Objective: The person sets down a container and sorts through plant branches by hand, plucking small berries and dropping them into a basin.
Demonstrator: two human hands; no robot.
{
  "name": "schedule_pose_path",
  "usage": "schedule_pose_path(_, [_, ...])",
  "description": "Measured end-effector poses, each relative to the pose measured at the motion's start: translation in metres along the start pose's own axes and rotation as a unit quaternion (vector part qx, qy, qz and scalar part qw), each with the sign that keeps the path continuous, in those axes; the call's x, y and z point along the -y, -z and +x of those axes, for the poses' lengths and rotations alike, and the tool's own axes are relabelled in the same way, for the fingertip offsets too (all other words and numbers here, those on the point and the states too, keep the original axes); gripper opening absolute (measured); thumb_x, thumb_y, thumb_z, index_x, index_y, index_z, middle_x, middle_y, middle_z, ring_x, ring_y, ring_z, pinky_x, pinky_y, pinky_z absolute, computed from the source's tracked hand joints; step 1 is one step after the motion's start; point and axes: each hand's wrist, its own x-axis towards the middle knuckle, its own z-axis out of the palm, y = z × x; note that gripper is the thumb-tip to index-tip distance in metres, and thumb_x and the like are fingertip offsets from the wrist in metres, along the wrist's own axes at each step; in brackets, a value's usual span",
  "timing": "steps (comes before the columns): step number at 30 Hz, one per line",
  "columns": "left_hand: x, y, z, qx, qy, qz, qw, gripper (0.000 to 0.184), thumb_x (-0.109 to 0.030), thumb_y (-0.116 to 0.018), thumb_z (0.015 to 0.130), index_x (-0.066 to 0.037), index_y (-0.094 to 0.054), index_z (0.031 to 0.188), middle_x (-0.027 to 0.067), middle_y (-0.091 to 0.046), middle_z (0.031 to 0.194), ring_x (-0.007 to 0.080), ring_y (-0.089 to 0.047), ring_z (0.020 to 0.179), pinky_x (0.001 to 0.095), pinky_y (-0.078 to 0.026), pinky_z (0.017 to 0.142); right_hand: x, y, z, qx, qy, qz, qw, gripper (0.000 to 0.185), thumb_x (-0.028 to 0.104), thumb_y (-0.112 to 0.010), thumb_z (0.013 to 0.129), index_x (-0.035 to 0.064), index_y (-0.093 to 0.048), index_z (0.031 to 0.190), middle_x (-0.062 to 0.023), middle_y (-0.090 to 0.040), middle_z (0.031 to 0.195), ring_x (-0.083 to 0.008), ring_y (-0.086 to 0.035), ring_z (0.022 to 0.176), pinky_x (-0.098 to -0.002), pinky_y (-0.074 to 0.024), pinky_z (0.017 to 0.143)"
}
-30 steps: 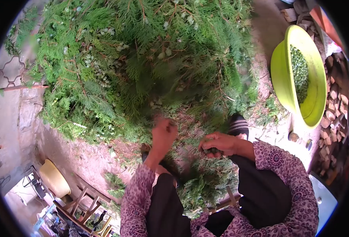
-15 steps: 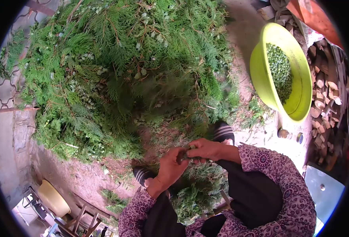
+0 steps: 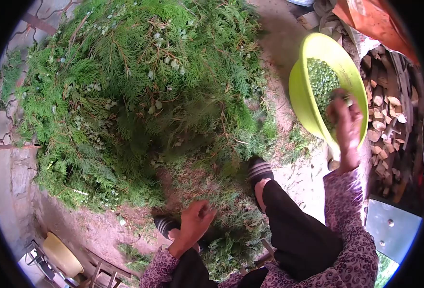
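Over the yellow-green basin (image 3: 298, 96), my right hand (image 3: 347, 120) reaches in with bent fingers. Motion smears its fingertips, and I cannot make out whether anything is between them. Small green cones (image 3: 322, 79) fill part of the basin below it. My left hand (image 3: 195, 223) hovers above my left slipper (image 3: 164, 225), its fingers curled in toward the thumb. What lies inside the left fingers, if anything, is hidden. Ahead of both hands spreads a large heap of green conifer branches (image 3: 125, 96), with pale cones among the foliage.
Split firewood (image 3: 382, 115) is stacked right of the basin, beneath an orange sheet (image 3: 370, 21). A light blue panel (image 3: 392, 230) stands at lower right. A tan basin (image 3: 60, 254) and a wooden frame (image 3: 106, 276) are at lower left. Loose greenery lies between my feet.
My hands were together in front of me, fingers working at small greenery. They have parted: the right has swung out to the basin, the left has moved slightly down and left.
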Motion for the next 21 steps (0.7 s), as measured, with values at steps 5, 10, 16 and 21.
schedule_pose_path(5, [0.007, -0.003, -0.012, 0.027, 0.024, 0.002, 0.999, 0.026, -0.013, -0.067, 0.070, -0.004, -0.055, 0.092, 0.0066, -0.054, 0.070, 0.0130, -0.051, 0.054, 0.0255, -0.043, 0.050, -0.113, 0.056, 0.058, -0.084, 0.140, -0.390, 0.906, 0.026, 0.017, -0.062, 0.074, 0.0084, -0.059, 0.099, -0.0081, -0.060, 0.089, -0.0148, -0.057, 0.075, -0.0285, -0.0481, 0.062])
schedule_pose_path(10, [0.007, -0.005, -0.007, 0.034, 0.017, -0.005, 0.999, 0.027, -0.013, -0.066, 0.071, -0.004, -0.055, 0.093, 0.0073, -0.054, 0.071, 0.0142, -0.052, 0.054, 0.0263, -0.042, 0.050, -0.103, 0.025, 0.023, -0.055, 0.153, -0.294, 0.942, 0.014, 0.006, -0.059, 0.076, 0.0044, -0.061, 0.090, -0.0099, -0.058, 0.099, -0.0169, -0.057, 0.083, -0.0265, -0.0463, 0.075])
schedule_pose_path(16, [0.005, -0.011, -0.005, 0.050, -0.010, 0.005, 0.999, 0.026, -0.012, -0.066, 0.071, -0.004, -0.054, 0.093, 0.0084, -0.053, 0.071, 0.0162, -0.052, 0.054, 0.0267, -0.043, 0.050, -0.069, -0.060, -0.011, 0.157, 0.116, -0.267, 0.944, 0.016, 0.001, -0.062, 0.071, 0.0010, -0.059, 0.087, -0.0134, -0.060, 0.086, -0.0162, -0.060, 0.071, -0.0240, -0.0506, 0.060])
schedule_pose_path(21, [-0.001, -0.008, -0.010, 0.058, -0.017, 0.016, 0.998, 0.025, -0.011, -0.066, 0.071, -0.004, -0.055, 0.092, 0.0089, -0.053, 0.071, 0.0172, -0.052, 0.054, 0.0273, -0.043, 0.050, -0.181, -0.091, -0.001, 0.102, 0.042, -0.368, 0.923, 0.043, 0.032, -0.071, 0.065, -0.0015, -0.058, 0.088, -0.0170, -0.059, 0.087, -0.0291, -0.059, 0.073, -0.0381, -0.0485, 0.067])
